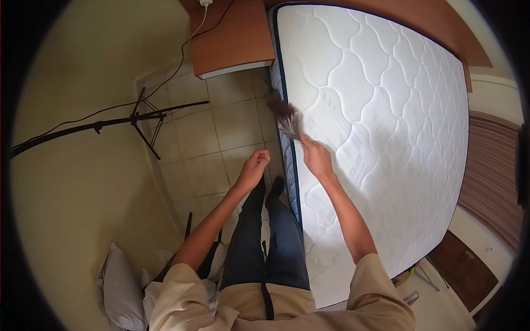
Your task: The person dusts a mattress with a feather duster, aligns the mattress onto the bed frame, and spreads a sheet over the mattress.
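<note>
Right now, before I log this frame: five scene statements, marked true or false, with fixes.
1. The right hand holds a feather duster. True.
2. The left hand rests on the mattress. False: it is off it, in front of floor tiles.
3. The mattress has dark edging. True.
4. The bedside cabinet has a white top. False: reddish brown.
5. A black stand has splayed legs. True.

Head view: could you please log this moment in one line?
right hand: holding feather duster at edge of mattress | left hand: curled, off the mattress
</note>
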`<action>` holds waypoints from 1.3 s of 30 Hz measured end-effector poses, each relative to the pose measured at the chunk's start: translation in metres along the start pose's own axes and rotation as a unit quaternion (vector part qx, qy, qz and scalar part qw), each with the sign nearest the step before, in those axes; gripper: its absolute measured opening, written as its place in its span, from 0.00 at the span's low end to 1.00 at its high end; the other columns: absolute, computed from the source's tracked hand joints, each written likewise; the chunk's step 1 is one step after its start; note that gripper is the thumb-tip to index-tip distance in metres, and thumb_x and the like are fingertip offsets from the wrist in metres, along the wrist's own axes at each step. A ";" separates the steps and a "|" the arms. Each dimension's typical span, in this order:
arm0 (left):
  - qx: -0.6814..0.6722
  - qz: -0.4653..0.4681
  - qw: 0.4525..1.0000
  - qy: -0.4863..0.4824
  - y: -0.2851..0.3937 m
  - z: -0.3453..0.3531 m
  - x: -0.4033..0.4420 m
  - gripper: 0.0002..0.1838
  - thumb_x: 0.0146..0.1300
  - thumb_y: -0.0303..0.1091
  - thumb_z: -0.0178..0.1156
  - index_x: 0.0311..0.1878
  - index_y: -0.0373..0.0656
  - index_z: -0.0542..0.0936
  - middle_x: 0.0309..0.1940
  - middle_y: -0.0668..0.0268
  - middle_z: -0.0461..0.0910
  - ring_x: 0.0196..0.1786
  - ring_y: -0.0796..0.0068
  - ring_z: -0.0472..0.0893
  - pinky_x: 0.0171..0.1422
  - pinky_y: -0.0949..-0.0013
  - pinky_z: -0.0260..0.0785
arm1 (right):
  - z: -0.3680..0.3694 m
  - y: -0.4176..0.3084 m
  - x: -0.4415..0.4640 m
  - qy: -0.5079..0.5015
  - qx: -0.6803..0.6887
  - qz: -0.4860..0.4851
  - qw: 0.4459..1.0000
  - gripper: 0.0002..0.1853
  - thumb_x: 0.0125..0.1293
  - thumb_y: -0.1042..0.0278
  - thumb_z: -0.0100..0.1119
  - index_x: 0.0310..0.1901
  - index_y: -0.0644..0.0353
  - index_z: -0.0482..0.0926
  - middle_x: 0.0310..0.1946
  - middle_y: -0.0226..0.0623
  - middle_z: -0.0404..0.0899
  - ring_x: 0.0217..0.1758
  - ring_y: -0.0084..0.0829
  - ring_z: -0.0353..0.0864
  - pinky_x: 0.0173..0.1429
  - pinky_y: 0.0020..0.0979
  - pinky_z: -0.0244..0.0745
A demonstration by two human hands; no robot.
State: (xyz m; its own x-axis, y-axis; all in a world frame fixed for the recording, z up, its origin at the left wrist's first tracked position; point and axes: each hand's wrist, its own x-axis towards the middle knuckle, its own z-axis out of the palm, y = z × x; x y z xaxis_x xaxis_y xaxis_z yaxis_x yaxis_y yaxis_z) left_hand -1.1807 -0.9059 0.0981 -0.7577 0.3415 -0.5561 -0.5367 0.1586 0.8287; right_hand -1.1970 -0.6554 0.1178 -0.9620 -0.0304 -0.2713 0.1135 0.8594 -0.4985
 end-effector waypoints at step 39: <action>-0.103 -0.046 0.990 0.089 -0.016 0.047 0.165 0.38 0.78 0.54 0.42 0.77 0.31 0.56 0.77 0.46 0.58 0.80 0.56 0.56 0.83 0.63 0.44 | -0.008 0.061 0.094 0.040 0.102 0.062 0.992 0.19 0.76 0.63 0.54 0.61 0.65 0.77 0.36 0.54 0.85 0.37 0.44 0.88 0.44 0.36 0.78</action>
State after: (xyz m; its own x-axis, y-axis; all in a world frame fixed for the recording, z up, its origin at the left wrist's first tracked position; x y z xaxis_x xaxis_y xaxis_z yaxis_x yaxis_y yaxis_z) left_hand -1.2799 -0.8084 -0.0046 -0.7462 0.1628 -0.6455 -0.6564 -0.0182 0.7542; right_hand -1.2821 -0.6020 0.0682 -0.9532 0.1156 -0.2792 0.2717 0.7324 -0.6243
